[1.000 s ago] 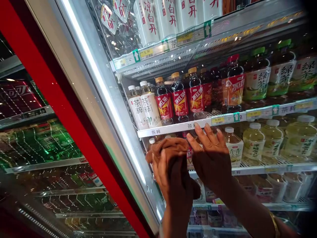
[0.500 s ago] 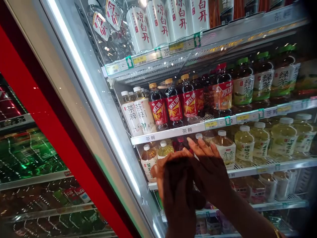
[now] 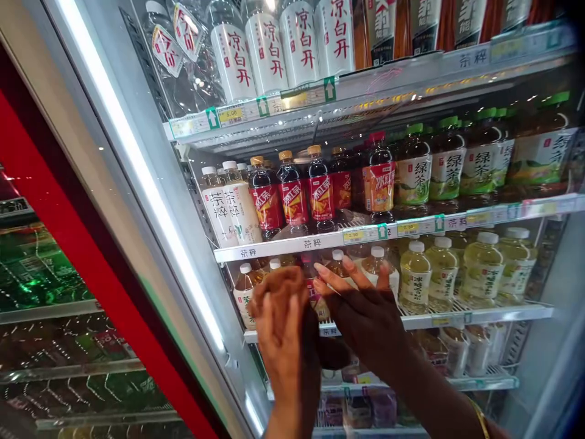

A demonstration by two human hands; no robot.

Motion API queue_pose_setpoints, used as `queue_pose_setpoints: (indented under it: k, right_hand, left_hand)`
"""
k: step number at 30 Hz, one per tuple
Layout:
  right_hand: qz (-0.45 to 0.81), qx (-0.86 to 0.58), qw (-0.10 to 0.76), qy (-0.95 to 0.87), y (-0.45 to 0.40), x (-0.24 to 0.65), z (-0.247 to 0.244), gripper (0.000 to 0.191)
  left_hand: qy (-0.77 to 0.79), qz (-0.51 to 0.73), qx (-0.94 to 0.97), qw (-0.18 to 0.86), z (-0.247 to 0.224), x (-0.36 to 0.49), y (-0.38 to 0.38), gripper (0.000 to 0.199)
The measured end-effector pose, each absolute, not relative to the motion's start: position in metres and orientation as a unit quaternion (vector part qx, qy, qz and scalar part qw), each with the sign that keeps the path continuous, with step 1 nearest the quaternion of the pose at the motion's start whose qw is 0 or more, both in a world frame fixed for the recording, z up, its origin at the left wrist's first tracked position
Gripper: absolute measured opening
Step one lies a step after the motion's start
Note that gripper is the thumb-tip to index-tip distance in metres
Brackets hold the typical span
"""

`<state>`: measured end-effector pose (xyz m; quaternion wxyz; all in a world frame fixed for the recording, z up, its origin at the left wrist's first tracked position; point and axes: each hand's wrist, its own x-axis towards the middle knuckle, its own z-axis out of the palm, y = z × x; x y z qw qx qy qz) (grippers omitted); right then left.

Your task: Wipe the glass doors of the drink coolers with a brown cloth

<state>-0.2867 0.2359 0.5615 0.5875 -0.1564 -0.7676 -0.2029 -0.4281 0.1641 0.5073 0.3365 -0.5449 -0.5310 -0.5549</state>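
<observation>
My left hand (image 3: 286,344) is wrapped round a crumpled brown cloth (image 3: 281,286), with part of the cloth hanging dark behind the palm. Just to its right, my right hand (image 3: 368,311) has its fingers stretched out and apart, holding nothing; a gold bracelet (image 3: 479,417) circles that wrist. Both hands are raised before a lit drinks cooler, in front of a shelf edge (image 3: 493,314). Reflections suggest glass in front of the shelves, but whether the fingers touch it cannot be made out.
White-labelled bottles (image 3: 233,64) stand on the upper shelf. Below are red-labelled tea bottles (image 3: 292,201) and green-capped ones (image 3: 414,174), then pale yellow drinks (image 3: 415,277). A red frame strip (image 3: 98,280) runs diagonally at left, beside another drinks shelf (image 3: 50,311).
The view has shifted, so the upper shelves sit further left in the picture. Both hands appear further left too, and more light falls on my left hand. The cloth is still in it.
</observation>
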Motion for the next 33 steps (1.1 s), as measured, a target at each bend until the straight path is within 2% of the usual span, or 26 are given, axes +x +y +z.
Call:
queue_pose_setpoints:
  k: [4,10,16,21,24,28,30,33]
  right_hand:
    - [-0.205,-0.173,0.600,-0.754,0.249,-0.264,0.556,0.038]
    - [-0.176,-0.174,0.631,-0.735,0.267,-0.224,0.548,0.033]
    - [-0.179,-0.180,0.651,-0.715,0.283,-0.196,0.540,0.066]
    - [-0.159,-0.159,0.669,-0.709,0.288,-0.183,0.535,0.066]
    - [-0.178,-0.163,0.657,-0.714,0.292,-0.175,0.537,0.071]
    - [-0.201,-0.168,0.645,-0.718,0.298,-0.171,0.535,0.063]
    - [-0.198,-0.159,0.656,-0.711,0.300,-0.170,0.531,0.062]
    - [-0.182,-0.138,0.673,-0.704,0.303,-0.162,0.528,0.071]
  left_hand:
    - [-0.570,-0.567,-0.454,0.383,0.524,-0.409,0.167,0.084]
    - [-0.476,-0.476,-0.626,0.394,0.519,-0.368,0.182,0.074]
    - [-0.538,-0.537,-0.496,0.420,0.532,-0.358,0.186,0.086]
    - [-0.452,-0.476,-0.642,0.396,0.517,-0.324,0.204,0.079]
    - [-0.485,-0.482,-0.603,0.411,0.520,-0.332,0.202,0.087]
    - [-0.521,-0.525,-0.537,0.405,0.530,-0.328,0.203,0.087]
    - [-0.487,-0.533,-0.571,0.391,0.523,-0.312,0.209,0.085]
    - [-0.452,-0.504,-0.642,0.360,0.509,-0.294,0.217,0.074]
